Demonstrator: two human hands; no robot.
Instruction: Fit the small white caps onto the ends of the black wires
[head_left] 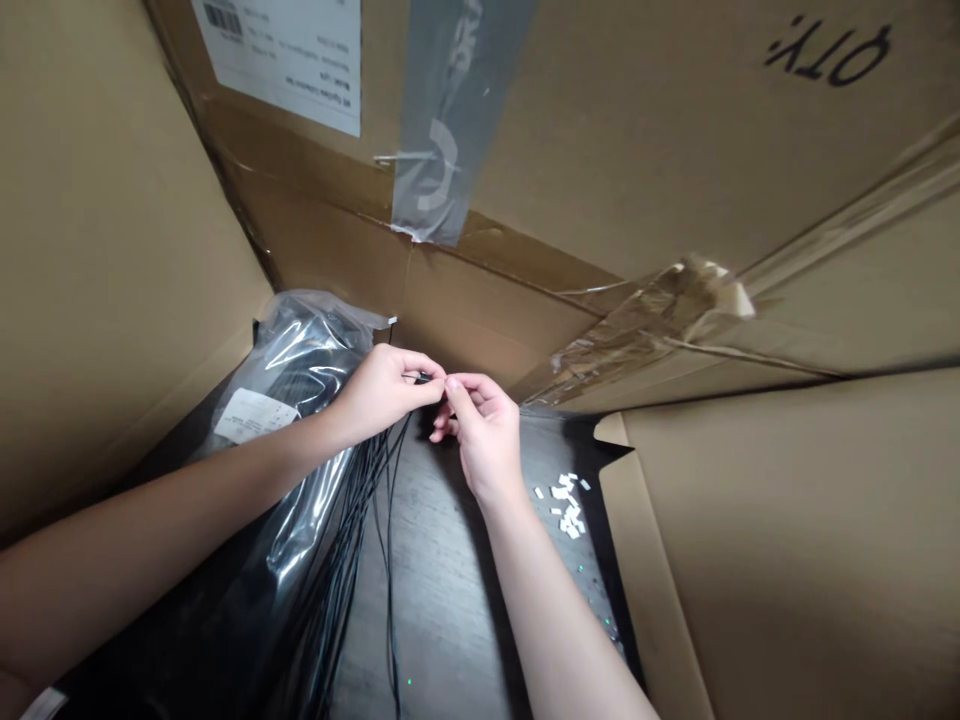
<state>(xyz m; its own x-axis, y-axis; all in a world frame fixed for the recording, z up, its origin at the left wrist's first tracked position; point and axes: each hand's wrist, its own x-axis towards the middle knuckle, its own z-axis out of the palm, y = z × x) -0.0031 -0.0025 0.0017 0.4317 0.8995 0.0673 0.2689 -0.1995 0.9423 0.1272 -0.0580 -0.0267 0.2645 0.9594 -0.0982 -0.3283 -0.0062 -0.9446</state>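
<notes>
The left hand point(379, 395) and right hand point(484, 435) are together just above the middle of the view, their fingertips almost meeting. The left thumb and fingers pinch a small black cable end point(422, 379), and the right fingertips point(454, 386) sit right beside it; whether they also grip it, I cannot tell. Thin black cables point(379, 520) run down from the left hand toward 6 o'clock, crossing a dark wood-grain table point(431, 590). More of them lie bundled at 8 o'clock in a clear plastic bag point(300, 365), which carries a white label point(255, 415). At 4 o'clock from the right hand, small white paper bits point(566, 505) lie scattered on the table. Flaps of a cardboard box point(765, 560) rise around the scene, with a barcode label point(277, 50) at 11 o'clock, a strip of grey tape point(442, 110) at 12 o'clock, "QTY" marked in black point(829, 50) at 1 o'clock, and torn brown packing tape point(652, 320) at 2 o'clock.
</notes>
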